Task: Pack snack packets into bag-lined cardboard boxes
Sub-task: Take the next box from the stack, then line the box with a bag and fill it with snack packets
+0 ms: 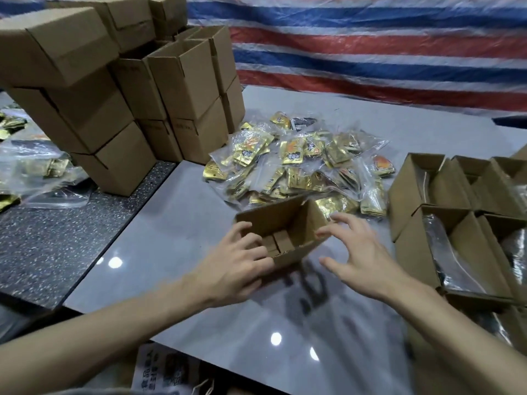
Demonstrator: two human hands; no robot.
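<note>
- Open cardboard box [285, 220] sits mid-worktop [176, 212].
- Left hand [236, 269] grips its near wall, fingers curled inside.
- Right hand [362, 260] is spread, fingertips at the right rim.
- Gold snack packets [299, 163] are heaped just behind.
- Bag-lined boxes [413, 232] stand right, stacked boxes [182, 75] left.

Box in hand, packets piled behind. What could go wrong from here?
The small box looks unlined inside; filling it now would skip the bag that the lined boxes at right have. Only the left hand grips it, while the right hand is open, so it may tip. The stacked boxes at left sit unevenly; a bump might topple them.
</note>
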